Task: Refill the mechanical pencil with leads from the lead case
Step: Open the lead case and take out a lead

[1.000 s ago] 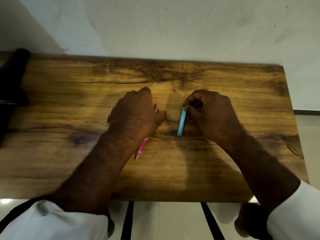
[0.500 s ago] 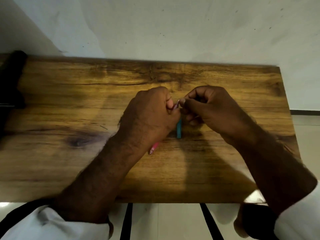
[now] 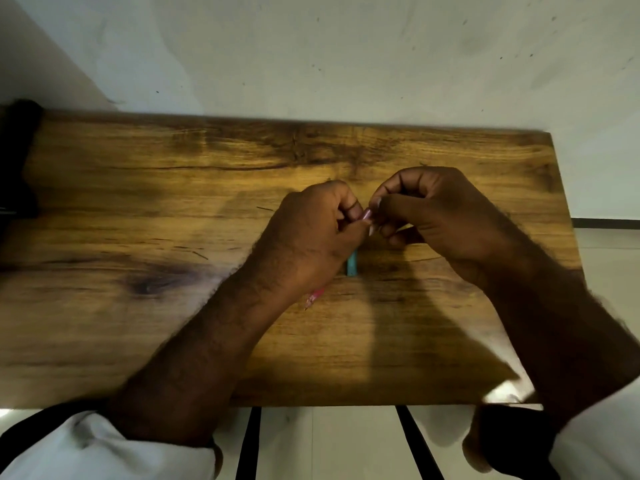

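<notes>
My left hand [image 3: 308, 237] is closed around a pink mechanical pencil [image 3: 314, 296]; its tip pokes out below my wrist and its top end shows between my fingers near the middle of the table. My right hand [image 3: 436, 220] pinches that top end with thumb and forefinger. A blue lead case [image 3: 352, 264] lies flat on the wooden table [image 3: 138, 220], mostly hidden beneath my two hands, with only its near end showing.
A dark object [image 3: 17, 161] sits at the table's far left edge. A pale wall runs behind the table. Black table legs [image 3: 249, 441] and a light floor show below the near edge.
My right hand let go of the blue lead case, which stayed on the table, and moved to the pencil's top end. My left hand lifted the pencil toward the middle.
</notes>
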